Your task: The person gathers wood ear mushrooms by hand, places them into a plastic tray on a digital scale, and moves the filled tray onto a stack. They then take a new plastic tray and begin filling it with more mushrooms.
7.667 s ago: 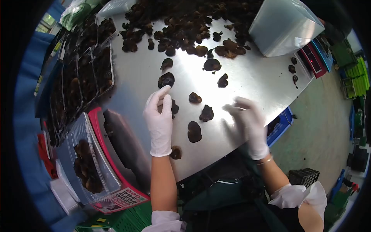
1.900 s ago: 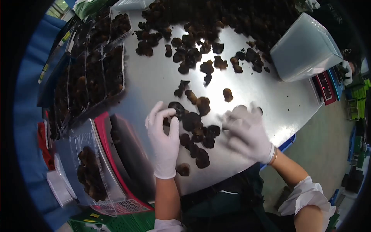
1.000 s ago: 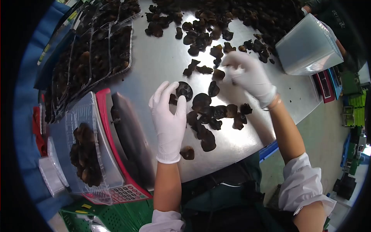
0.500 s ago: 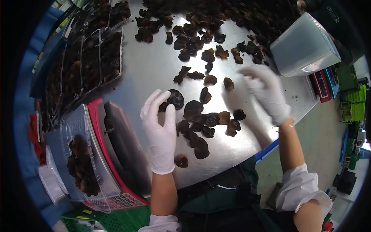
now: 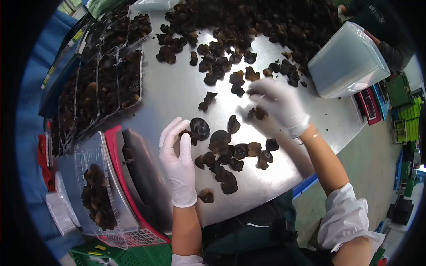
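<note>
Dark, wrinkled wood ear mushrooms lie loose on the steel table. My left hand, in a white glove, is curled at the left with a wood ear mushroom at its fingertips and another dark bit between thumb and fingers. My right hand, also gloved and blurred by motion, reaches over the middle with a dark piece at its fingertips. Just below those fingers is a brownish piece. Between the hands sits a loose cluster of mushrooms.
A large mushroom heap covers the far side. Filled clear trays stand at the left, by a pink-framed scale carrying a clear box with mushrooms. Stacked clear containers stand at the right, near another person's arm.
My right hand has moved left, inward over the table. Two small pieces that lay near the middle are gone from their spots. The left hand has stayed about where it was.
</note>
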Available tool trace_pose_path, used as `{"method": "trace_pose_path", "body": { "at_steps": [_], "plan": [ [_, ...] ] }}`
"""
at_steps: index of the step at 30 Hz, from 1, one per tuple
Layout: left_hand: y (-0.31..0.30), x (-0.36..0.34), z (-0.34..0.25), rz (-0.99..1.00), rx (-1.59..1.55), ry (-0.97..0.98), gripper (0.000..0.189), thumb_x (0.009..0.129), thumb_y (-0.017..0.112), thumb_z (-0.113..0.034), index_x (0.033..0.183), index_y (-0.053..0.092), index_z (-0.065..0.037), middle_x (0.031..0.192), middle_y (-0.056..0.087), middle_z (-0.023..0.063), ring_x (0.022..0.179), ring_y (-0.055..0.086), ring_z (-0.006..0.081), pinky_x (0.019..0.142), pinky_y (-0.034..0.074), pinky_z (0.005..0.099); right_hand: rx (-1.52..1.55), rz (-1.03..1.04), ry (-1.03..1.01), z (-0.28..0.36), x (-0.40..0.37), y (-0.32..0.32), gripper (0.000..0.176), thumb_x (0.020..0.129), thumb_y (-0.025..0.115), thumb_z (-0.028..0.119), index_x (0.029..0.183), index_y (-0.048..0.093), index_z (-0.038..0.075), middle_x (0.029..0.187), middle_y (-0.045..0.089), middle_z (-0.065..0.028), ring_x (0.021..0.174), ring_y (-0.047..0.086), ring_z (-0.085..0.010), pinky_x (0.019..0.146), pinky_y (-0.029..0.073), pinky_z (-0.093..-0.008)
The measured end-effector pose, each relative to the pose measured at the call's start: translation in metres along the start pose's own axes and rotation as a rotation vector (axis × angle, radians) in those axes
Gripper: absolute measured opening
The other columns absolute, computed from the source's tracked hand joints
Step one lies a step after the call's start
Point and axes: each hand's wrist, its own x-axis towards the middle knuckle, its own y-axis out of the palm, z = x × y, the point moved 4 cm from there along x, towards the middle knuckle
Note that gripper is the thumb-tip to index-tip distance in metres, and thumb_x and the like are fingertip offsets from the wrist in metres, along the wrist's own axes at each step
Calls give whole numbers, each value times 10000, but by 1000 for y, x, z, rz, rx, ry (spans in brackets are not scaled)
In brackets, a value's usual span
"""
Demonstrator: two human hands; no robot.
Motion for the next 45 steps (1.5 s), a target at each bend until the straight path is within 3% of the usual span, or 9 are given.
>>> {"method": "trace_pose_path", "body": {
  "at_steps": [5,9,13,20,22,26,29,37,45],
  "plan": [
    [1,-1,1,8,-33,-7,247,966,530,-18,1165,676,-3,1294,607,130,1235,555,221,1081,408,341,-3,-381,526,-69,-62,-71,262,866,720,102,1119,672,56,1024,689,-120,885,676,-197,768,542,-286],
    [5,-2,3,17,-39,14,214,946,576,-25,1126,691,-24,1254,614,130,1187,571,230,1046,432,351,-710,-267,242,-63,-86,-77,289,880,696,158,1149,656,60,1124,650,-146,978,644,-250,850,525,-333],
    [8,-2,11,18,-53,19,227,943,560,12,1128,688,-16,1238,619,124,1162,582,215,1020,457,337,69,-137,438,-20,-66,-33,348,881,650,229,1193,642,75,1155,629,-146,1092,581,-326,950,481,-404],
    [6,-1,23,-25,112,127,206,941,588,-15,1117,697,-17,1232,623,103,1085,606,189,941,490,306,-245,170,149,-12,-49,11,301,868,603,176,1152,657,92,1048,646,-145,1020,602,-319,910,505,-402],
    [4,1,20,-3,39,20,198,943,598,-33,1113,699,-19,1221,629,97,1079,598,184,928,487,301,197,285,120,-11,-64,-2,282,878,568,128,1139,664,84,1020,642,-131,952,620,-285,884,513,-387],
    [7,1,21,10,-84,-160,187,951,616,-74,1110,701,-24,1183,648,76,1088,566,171,923,470,300,662,-62,570,-30,-102,-6,280,907,563,106,1160,641,17,1084,649,-162,954,628,-280,895,495,-403],
    [10,0,17,12,38,-54,196,950,630,-101,1122,700,-39,1183,653,77,1120,546,194,979,441,321,-126,-194,35,-8,-109,11,283,907,578,140,1143,642,-3,1092,634,-181,1057,594,-331,964,458,-426],
    [14,0,19,27,61,163,258,959,625,-158,1189,690,-60,1236,642,106,1221,530,256,1066,394,370,-108,126,7,92,-88,91,522,924,595,244,1375,497,1,1429,464,-212,1283,468,-382,1089,362,-467],
    [11,5,25,0,-100,59,218,971,608,-120,1138,691,-6,1183,637,126,1136,598,231,994,477,341,-29,-269,77,37,-47,34,326,815,601,47,1140,631,47,1163,632,-154,1072,573,-372,944,457,-460]
  ]
}}
